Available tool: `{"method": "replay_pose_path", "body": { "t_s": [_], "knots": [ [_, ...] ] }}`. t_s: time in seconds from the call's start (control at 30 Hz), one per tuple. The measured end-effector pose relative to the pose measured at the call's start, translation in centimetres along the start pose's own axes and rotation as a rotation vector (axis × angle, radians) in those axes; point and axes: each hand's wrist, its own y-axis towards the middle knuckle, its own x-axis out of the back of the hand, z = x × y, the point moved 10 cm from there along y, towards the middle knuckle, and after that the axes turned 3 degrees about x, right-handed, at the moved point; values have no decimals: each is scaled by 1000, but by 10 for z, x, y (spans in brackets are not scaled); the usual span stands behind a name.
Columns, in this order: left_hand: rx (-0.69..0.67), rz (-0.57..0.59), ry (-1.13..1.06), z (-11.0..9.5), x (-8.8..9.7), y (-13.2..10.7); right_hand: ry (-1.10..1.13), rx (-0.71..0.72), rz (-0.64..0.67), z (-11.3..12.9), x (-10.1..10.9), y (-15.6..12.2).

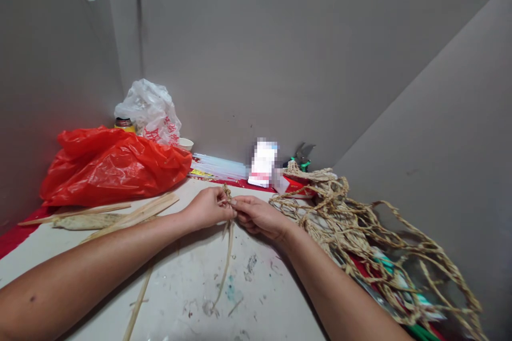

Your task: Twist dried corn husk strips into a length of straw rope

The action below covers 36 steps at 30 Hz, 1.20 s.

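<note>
Near the middle of the white work surface [176, 282], my left hand [208, 208] and my right hand [258, 217] meet fingertip to fingertip. Both are closed in a pinch on a tan plant-fibre cord. Its knotted or twisted upper end [226, 190] shows just beyond my fingers. Below them a loose pale fibre strand [229, 261] hangs down over the surface. The exact crossing of strands between my fingers is hidden. Left of my left hand lie flat dried leaf strips [150, 209].
A heap of braided fibre rope [332, 213] spreads along the right edge. Behind my hands stands a lit phone [263, 164], with green-handled pruners [302, 159] to its right. A red plastic bag [116, 165] and a white bag [150, 106] fill the back left, near a small bowl [185, 144].
</note>
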Motion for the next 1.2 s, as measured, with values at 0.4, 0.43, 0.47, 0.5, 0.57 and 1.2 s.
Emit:
{"method": "replay_pose_path", "body": {
  "t_s": [0.4,0.43,0.47,0.5,0.57,1.2],
  "knots": [
    [195,322,-310,0,-17,-8,-52,-35,-65,-1,8,0],
    [218,341,-359,0,-18,-7,-34,-38,-46,-1,7,0],
    [241,360,-397,0,-18,-7,-12,-39,-24,0,6,-1],
    [270,375,-418,1,-18,-7,10,-39,-2,0,5,-1],
    [337,414,-421,5,-18,-9,54,-41,37,1,3,-2],
    [351,275,-459,19,-14,-5,23,-25,24,1,5,-4]
  ]
}}
